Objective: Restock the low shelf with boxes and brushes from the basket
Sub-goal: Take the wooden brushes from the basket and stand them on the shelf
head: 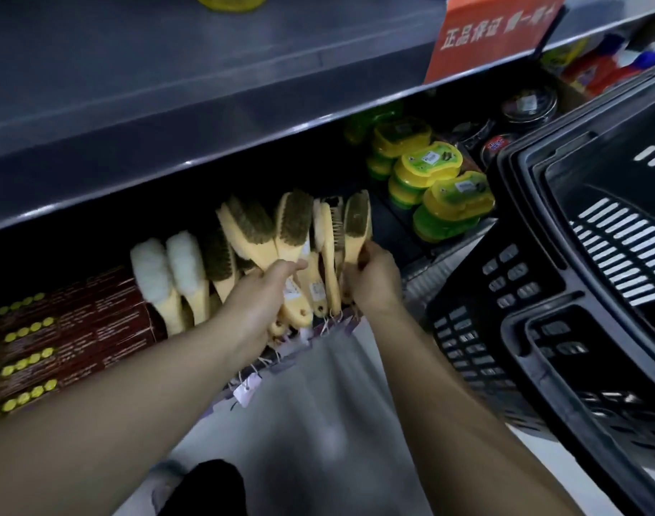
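Note:
Several wooden-handled brushes (294, 232) with dark bristles stand in a bunch on the low shelf (411, 271), paper tags hanging from their handles. My left hand (266, 292) grips the handles of the middle brushes from the left. My right hand (374, 277) holds the handle of the rightmost brush (357, 221). Two white fleece brushes (169, 277) lean to the left of the bunch. Dark red boxes (72, 329) are stacked at the far left of the shelf. The black basket (542, 292) stands on the floor at the right; what it holds is hidden.
Green and yellow oval sponge cases (441, 180) are stacked on the shelf right of the brushes, round tins (529, 102) behind them. A grey upper shelf (206, 106) overhangs, with an orange sign (493, 31). Grey floor lies between my arms.

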